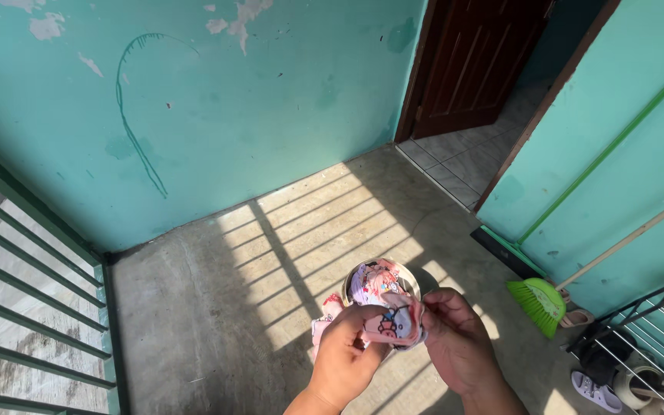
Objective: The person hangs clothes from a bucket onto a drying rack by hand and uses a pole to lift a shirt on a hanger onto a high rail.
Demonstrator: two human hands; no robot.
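Both forearms raised together. Left hand (345, 355) and right hand (457, 338), fingers curled, pinch the printed cloth (390, 319) between them.

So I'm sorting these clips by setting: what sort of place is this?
Probably a home's entrance porch or balcony: a bare concrete floor striped with sun through a green railing, a shoe rack and green broom by a wooden door. Both hands hold a printed cloth.

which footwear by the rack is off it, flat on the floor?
The pale lilac slide sandal at the bottom right lies on the concrete floor in front of the shoe rack; the other shoes sit on the rack's rails.
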